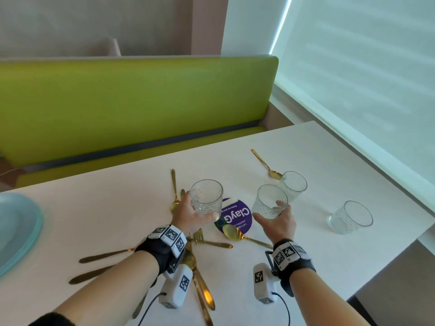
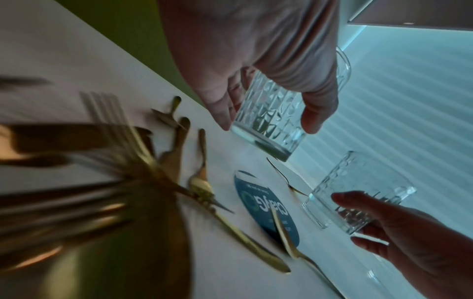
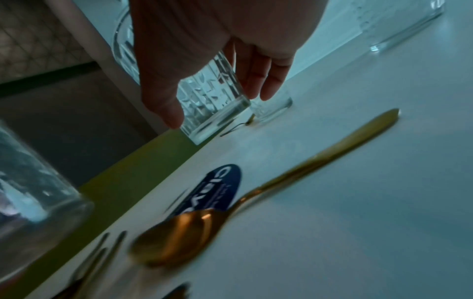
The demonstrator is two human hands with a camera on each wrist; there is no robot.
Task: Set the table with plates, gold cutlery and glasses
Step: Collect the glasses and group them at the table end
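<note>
My left hand (image 1: 188,216) grips a textured clear glass (image 1: 206,199) and holds it above the white table (image 1: 329,149); the left wrist view shows that glass (image 2: 268,115) between thumb and fingers. My right hand (image 1: 277,222) grips a second glass (image 1: 269,202), also raised, seen close in the right wrist view (image 3: 212,101). Two more glasses stand on the table, one behind (image 1: 294,185) and one to the right (image 1: 350,217). Gold cutlery lies scattered: a spoon (image 1: 237,235), a fork (image 1: 207,241), a far spoon (image 1: 267,164), knives (image 1: 103,256). Pale blue plates (image 1: 16,229) are stacked at the left edge.
A purple round sticker (image 1: 236,217) lies on the table between my hands. A green bench seat (image 1: 131,102) runs along the table's far side. A window blind (image 1: 364,67) stands to the right. The table's right edge drops off near the lone glass.
</note>
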